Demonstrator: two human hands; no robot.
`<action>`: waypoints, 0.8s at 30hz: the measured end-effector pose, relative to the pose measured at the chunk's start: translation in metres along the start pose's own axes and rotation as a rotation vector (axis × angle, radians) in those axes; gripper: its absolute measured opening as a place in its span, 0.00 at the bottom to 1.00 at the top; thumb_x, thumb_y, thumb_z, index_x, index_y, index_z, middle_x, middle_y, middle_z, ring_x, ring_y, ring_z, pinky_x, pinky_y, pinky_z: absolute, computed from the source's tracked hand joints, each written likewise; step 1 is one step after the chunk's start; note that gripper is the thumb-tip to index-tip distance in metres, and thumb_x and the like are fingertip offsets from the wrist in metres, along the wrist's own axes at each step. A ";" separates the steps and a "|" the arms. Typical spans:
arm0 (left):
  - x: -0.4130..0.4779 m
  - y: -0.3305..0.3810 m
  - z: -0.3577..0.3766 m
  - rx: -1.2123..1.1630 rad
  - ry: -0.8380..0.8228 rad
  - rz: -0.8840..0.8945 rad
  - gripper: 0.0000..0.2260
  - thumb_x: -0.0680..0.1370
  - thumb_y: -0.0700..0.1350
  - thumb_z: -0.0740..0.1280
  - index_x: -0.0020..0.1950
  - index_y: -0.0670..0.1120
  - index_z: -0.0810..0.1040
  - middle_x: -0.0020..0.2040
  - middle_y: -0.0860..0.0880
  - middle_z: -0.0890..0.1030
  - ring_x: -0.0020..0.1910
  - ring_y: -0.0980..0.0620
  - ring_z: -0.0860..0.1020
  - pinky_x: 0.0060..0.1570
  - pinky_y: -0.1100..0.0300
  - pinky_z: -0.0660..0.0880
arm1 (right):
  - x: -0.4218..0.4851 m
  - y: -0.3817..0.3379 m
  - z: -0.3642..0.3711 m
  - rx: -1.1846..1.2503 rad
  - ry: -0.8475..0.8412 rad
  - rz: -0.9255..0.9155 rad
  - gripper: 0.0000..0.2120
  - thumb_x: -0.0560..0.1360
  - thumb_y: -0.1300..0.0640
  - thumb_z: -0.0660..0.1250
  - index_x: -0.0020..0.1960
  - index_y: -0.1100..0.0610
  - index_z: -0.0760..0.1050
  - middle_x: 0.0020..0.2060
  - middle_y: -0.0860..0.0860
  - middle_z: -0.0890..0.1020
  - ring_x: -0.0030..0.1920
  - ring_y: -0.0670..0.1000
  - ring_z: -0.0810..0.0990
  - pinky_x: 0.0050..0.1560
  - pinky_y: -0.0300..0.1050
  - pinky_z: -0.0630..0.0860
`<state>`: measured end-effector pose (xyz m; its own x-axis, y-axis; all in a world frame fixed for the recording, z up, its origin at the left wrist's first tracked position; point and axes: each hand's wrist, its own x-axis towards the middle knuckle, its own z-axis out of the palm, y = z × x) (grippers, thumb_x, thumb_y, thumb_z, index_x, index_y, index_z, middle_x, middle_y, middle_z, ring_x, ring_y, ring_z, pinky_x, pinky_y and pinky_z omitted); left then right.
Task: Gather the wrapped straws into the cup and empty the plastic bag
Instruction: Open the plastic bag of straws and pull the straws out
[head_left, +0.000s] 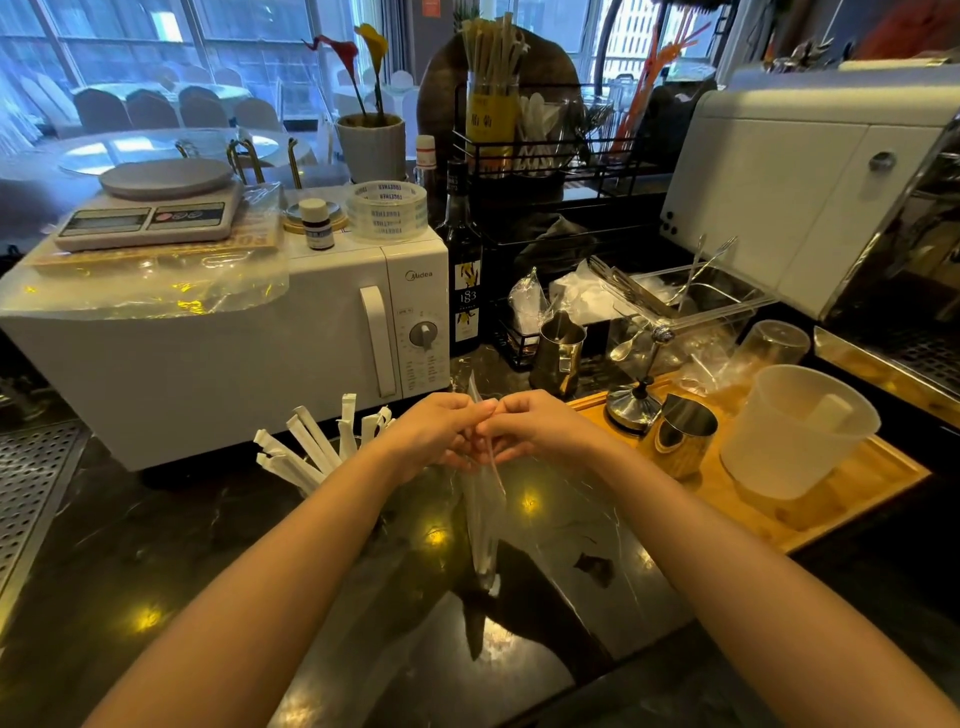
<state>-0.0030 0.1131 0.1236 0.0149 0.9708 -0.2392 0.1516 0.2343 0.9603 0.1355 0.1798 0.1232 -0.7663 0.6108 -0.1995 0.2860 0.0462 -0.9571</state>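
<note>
A narrow clear plastic bag hangs upright above the dark counter, pinched at its top by both hands. My left hand and my right hand meet fingertip to fingertip on the bag's upper edge. Something thin and pale lies inside the bag; what it is I cannot tell. Several white wrapped straws fan upward to the left of my left forearm. The cup that holds them is hidden behind that forearm.
A white microwave stands behind the straws, with a scale and tape rolls on top. To the right, a wooden tray carries a metal jug and a translucent plastic measuring cup. A dark bottle stands beside the microwave.
</note>
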 end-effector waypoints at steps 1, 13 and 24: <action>0.000 0.000 0.000 -0.009 0.000 -0.001 0.12 0.77 0.50 0.58 0.39 0.45 0.74 0.20 0.55 0.77 0.25 0.59 0.77 0.41 0.58 0.76 | -0.001 -0.001 0.000 0.025 -0.011 0.003 0.05 0.73 0.62 0.65 0.39 0.58 0.76 0.35 0.54 0.81 0.33 0.45 0.82 0.36 0.33 0.78; 0.002 -0.002 -0.003 -0.032 -0.016 -0.029 0.11 0.76 0.50 0.61 0.41 0.44 0.77 0.36 0.45 0.79 0.37 0.50 0.79 0.42 0.59 0.79 | 0.000 -0.002 -0.001 0.048 -0.031 0.024 0.05 0.74 0.62 0.64 0.40 0.58 0.76 0.35 0.53 0.80 0.35 0.47 0.80 0.37 0.34 0.78; 0.001 -0.005 -0.004 -0.083 -0.017 -0.043 0.11 0.77 0.48 0.60 0.40 0.43 0.76 0.35 0.45 0.77 0.35 0.51 0.78 0.37 0.62 0.79 | -0.003 -0.001 0.001 0.095 -0.046 0.051 0.09 0.76 0.63 0.58 0.40 0.60 0.75 0.38 0.55 0.80 0.39 0.50 0.80 0.43 0.41 0.77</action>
<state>-0.0080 0.1130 0.1195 0.0274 0.9590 -0.2821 0.0698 0.2797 0.9576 0.1371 0.1768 0.1245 -0.7783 0.5736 -0.2554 0.2707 -0.0605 -0.9607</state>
